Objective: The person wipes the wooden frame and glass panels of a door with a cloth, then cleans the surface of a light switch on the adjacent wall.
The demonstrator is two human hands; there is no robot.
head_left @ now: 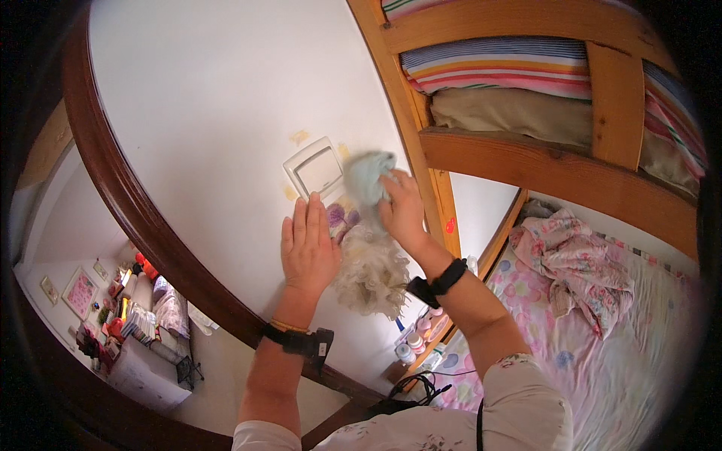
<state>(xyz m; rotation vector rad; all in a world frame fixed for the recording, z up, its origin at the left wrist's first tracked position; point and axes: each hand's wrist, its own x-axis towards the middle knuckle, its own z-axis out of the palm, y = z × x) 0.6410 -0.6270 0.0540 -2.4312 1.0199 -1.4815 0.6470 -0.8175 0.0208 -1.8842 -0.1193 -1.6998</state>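
A white wall switch (316, 170) with a square plate is fixed to the white wall (218, 113). Yellowish patches mark the wall around it. Just under the switch, my left hand (308, 248) lies flat against the wall, fingers stretched and pointing up. Bunched in the fingers of my right hand (402, 210) is a pale blue-green cloth (368, 177), pressed to the wall just right of the switch and smeared by motion. Purple flower shapes (340, 216) show between my hands. Below them hangs a frilly, cream-white bunch (372, 274); its kind is unclear.
A wooden bunk bed (556, 177) rises at the right, with a crumpled floral cloth (579, 263) on its lower mattress. Small bottles (412, 346) and a black cable (425, 391) sit low beside it. A dark wooden door frame (143, 203) curves along the left.
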